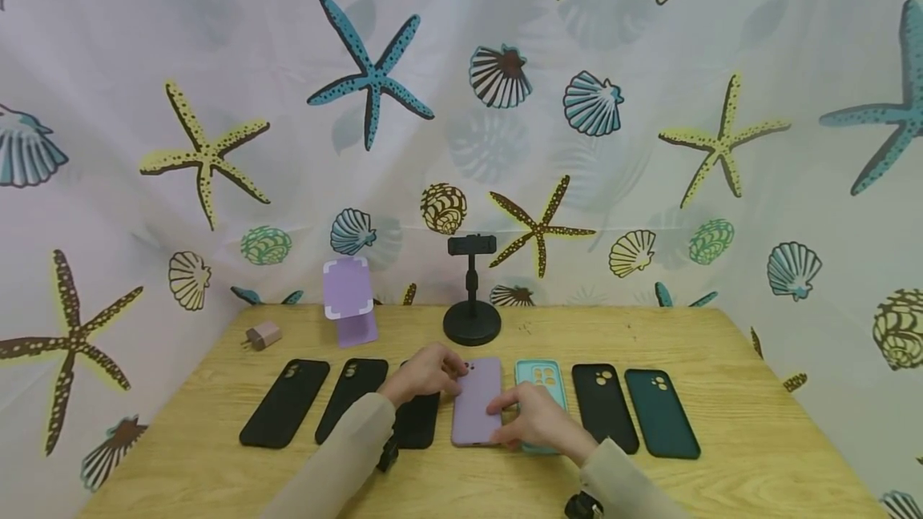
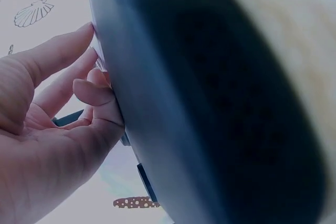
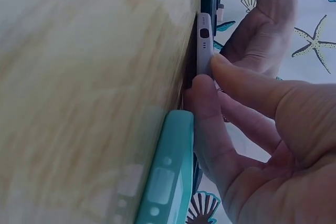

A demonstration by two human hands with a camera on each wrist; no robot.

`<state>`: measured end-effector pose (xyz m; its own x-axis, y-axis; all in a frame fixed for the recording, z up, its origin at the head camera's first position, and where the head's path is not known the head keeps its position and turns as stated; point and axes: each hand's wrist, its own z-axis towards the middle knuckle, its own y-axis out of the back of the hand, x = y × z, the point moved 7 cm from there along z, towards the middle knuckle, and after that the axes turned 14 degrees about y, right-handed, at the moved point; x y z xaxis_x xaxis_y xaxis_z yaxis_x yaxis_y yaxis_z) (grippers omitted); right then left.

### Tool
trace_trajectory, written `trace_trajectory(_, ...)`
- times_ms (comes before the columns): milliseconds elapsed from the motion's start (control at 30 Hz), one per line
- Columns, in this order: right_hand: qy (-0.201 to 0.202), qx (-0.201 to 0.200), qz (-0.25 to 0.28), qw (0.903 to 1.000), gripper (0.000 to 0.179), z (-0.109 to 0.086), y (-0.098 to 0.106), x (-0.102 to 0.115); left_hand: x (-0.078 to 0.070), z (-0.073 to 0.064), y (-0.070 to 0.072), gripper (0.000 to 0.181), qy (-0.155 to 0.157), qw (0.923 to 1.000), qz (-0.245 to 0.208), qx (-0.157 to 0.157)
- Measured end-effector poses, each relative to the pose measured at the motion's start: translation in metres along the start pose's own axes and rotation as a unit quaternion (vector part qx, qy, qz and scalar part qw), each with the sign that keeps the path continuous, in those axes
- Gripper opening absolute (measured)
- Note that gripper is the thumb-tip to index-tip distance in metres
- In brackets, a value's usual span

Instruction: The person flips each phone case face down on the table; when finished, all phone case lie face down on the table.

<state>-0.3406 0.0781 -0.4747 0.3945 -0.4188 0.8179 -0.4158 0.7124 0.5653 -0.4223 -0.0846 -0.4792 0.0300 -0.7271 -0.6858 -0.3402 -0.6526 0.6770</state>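
A lilac phone case [image 1: 476, 415] lies back up on the wooden table, its camera openings at the upper left. My left hand [image 1: 425, 372] holds the case's upper left edge between thumb and fingers, partly over a black phone case [image 1: 418, 427]. In the left wrist view a blurred dark case edge hides much of that grip. At the lower right corner, my right hand [image 1: 537, 419] pinches the lilac case with thumb and index finger. The right wrist view shows the port opening on its end [image 3: 205, 38]. Beneath the right hand lies a turquoise phone case [image 1: 539, 371].
Two more black cases [image 1: 284, 403] [image 1: 353, 391] lie to the left. A black case [image 1: 604, 407] and a dark teal case [image 1: 662, 415] lie right. Behind stand a lilac stand [image 1: 348, 291] and a black phone holder [image 1: 472, 323]; a charger plug [image 1: 263, 335] sits back left.
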Motion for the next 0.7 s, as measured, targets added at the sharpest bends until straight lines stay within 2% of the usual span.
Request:
trace_trajectory(433, 0.001, -0.002, -0.025, 0.9997, 0.042, 0.0, 0.002, 0.001, -0.001, -0.001, 0.001, 0.025, 0.013, 0.9998, -0.012, 0.012)
trace_trajectory(600, 0.003, -0.002, 0.017, 0.9999, 0.043, -0.004, 0.006, -0.002, -0.001, -0.001, 0.001, 0.025, 0.014, 0.9997, -0.01, 0.02)
trace_trajectory(700, 0.011, 0.002, 0.052, 0.9986, 0.039, -0.007, 0.011, -0.005, -0.005, -0.004, 0.001, 0.025, -0.002, 0.9998, -0.008, 0.019)
